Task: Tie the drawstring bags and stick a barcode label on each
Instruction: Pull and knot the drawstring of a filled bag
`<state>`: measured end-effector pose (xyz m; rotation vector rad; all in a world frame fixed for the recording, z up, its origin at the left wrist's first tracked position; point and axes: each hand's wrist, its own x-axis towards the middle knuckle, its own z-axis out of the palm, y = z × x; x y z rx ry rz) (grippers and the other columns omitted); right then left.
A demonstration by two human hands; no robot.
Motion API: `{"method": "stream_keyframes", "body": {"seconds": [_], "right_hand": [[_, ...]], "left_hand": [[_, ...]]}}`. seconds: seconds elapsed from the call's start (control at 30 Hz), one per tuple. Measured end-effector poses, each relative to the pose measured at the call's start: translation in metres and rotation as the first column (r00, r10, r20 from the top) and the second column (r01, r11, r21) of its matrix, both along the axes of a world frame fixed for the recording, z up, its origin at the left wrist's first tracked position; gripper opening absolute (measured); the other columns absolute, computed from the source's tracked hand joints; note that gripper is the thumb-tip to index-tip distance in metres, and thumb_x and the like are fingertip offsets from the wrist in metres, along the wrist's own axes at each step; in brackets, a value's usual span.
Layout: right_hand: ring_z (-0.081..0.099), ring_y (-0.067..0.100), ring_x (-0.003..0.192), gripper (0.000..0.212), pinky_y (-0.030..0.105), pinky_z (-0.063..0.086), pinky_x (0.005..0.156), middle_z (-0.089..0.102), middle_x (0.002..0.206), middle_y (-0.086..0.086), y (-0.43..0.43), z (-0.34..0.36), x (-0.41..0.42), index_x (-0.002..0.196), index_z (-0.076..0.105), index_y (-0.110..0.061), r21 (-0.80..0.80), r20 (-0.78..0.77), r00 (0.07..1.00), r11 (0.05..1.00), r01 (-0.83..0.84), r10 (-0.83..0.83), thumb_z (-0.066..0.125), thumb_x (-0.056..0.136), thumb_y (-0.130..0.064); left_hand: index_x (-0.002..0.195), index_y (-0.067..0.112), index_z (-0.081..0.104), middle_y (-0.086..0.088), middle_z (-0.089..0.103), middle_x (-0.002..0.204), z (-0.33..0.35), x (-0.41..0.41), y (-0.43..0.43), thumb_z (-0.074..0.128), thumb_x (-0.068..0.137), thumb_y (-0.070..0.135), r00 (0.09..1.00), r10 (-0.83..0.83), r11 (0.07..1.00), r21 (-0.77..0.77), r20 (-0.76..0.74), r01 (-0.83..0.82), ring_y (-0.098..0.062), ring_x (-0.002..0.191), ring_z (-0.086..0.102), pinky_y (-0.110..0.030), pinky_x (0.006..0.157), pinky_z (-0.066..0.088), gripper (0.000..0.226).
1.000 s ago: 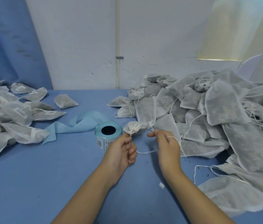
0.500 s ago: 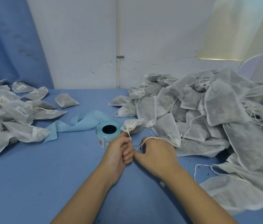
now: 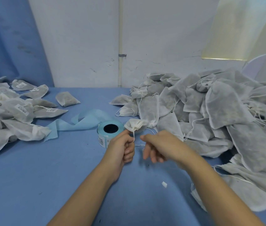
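Centrally, the left hand (image 3: 122, 149) pinches the string (image 3: 134, 136) of a bag (image 3: 135, 124), fingers curled; the right hand (image 3: 160, 144) beside it shows loose, spread fingers.

Soft, even, bluish light; right hand (image 3: 159, 145) motion-blurred; wide-angle bending at edges.

Motion blur is smearing the right hand (image 3: 160, 144), so it is impossible to tell whether its fingers are gripping the drawstring (image 3: 134, 136). The left hand (image 3: 120, 149) is covering the near corner of the barcode label roll (image 3: 111, 128), and the drawstring's lower end is disappearing into its curled fingers. The roll's print is showing too small to read. The frame edges are cutting off the untied bag pile (image 3: 227, 111), the labelled bags (image 3: 6, 111) and both forearms.
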<state>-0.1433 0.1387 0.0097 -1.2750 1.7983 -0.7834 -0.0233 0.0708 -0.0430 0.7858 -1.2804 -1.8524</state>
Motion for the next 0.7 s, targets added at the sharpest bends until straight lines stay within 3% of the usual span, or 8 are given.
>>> {"method": "stream_keyframes", "body": {"seconds": [0.13, 0.23, 0.3, 0.37, 0.47, 0.63, 0.7], "right_hand": [[0.048, 0.010, 0.053, 0.017, 0.017, 0.036, 0.049, 0.060, 0.056, -0.008, -0.010, -0.026, 0.010, 0.072, 0.071, -0.014, -0.257, 0.183, 0.972, 0.948, 0.189, -0.145, 0.061, 0.085, -0.016], [0.053, 0.006, 0.063, 0.017, 0.020, 0.041, 0.058, 0.066, 0.067, -0.012, -0.011, -0.037, 0.014, 0.074, 0.074, -0.022, -0.351, 0.327, 0.934, 0.899, 0.261, -0.144, 0.063, 0.084, -0.015], [0.056, -0.003, 0.060, 0.013, 0.012, 0.042, 0.058, 0.068, 0.067, -0.013, -0.010, -0.040, 0.019, 0.075, 0.074, -0.022, -0.403, 0.362, 0.926, 0.877, 0.261, -0.110, 0.068, 0.085, -0.015], [0.056, -0.006, 0.056, 0.012, 0.008, 0.041, 0.056, 0.068, 0.064, -0.013, -0.010, -0.042, 0.020, 0.074, 0.074, -0.019, -0.429, 0.395, 0.911, 0.854, 0.296, -0.118, 0.071, 0.083, -0.012], [0.061, 0.004, 0.072, 0.005, 0.015, 0.044, 0.068, 0.072, 0.076, -0.005, -0.012, -0.042, 0.015, 0.076, 0.076, -0.015, -0.346, 0.525, 0.831, 0.846, 0.406, -0.185, 0.073, 0.079, -0.014], [0.062, 0.008, 0.077, 0.008, 0.018, 0.044, 0.074, 0.072, 0.081, -0.001, -0.016, -0.046, 0.017, 0.081, 0.073, -0.011, -0.076, 0.836, 0.500, 0.855, 0.513, -0.226, 0.066, 0.082, -0.009], [0.065, 0.006, 0.083, 0.009, 0.019, 0.045, 0.079, 0.074, 0.090, -0.003, -0.016, -0.046, 0.013, 0.088, 0.072, -0.014, -0.054, 0.864, 0.460, 0.871, 0.489, -0.205, 0.064, 0.086, -0.013]], "left_hand": [[0.088, 0.013, 0.044, 0.003, 0.021, 0.041, 0.002, 0.002, 0.001, 0.033, 0.087, 0.000, 0.999, 0.040, 0.999, -0.017, 0.034, -0.040, -0.010, 0.035, 0.016, -0.017, 0.037, 0.012, 0.018], [0.078, 0.014, 0.049, 0.003, 0.021, 0.044, 0.004, 0.003, 0.000, 0.033, 0.087, -0.002, 0.997, 0.044, 0.999, -0.034, 0.056, -0.042, -0.009, 0.036, 0.016, -0.017, 0.038, 0.012, 0.025], [0.071, 0.020, 0.058, 0.004, 0.022, 0.046, 0.003, 0.002, 0.002, 0.034, 0.087, -0.003, 0.995, 0.045, 0.997, -0.071, 0.087, -0.039, -0.008, 0.038, 0.017, -0.018, 0.038, 0.012, 0.037], [0.082, 0.017, 0.060, 0.007, 0.024, 0.046, 0.002, -0.001, 0.005, 0.035, 0.090, -0.004, 0.994, 0.048, 0.994, -0.102, 0.103, -0.037, -0.006, 0.038, 0.019, -0.017, 0.037, 0.014, 0.033], [0.094, 0.015, 0.055, 0.009, 0.023, 0.044, 0.002, -0.004, 0.007, 0.032, 0.090, -0.007, 0.996, 0.046, 0.998, -0.053, 0.080, -0.042, -0.004, 0.035, 0.018, -0.015, 0.035, 0.014, 0.032], [0.112, 0.010, 0.053, 0.009, 0.026, 0.041, -0.001, -0.012, 0.016, 0.033, 0.091, -0.007, 0.998, 0.053, 0.998, 0.032, 0.020, -0.054, -0.004, 0.032, 0.020, -0.014, 0.033, 0.018, 0.034], [0.111, 0.015, 0.054, 0.008, 0.032, 0.042, -0.004, -0.012, 0.017, 0.039, 0.095, -0.002, 0.994, 0.102, 0.995, -0.014, 0.029, -0.102, -0.006, 0.035, 0.026, -0.017, 0.034, 0.022, 0.028]]}}
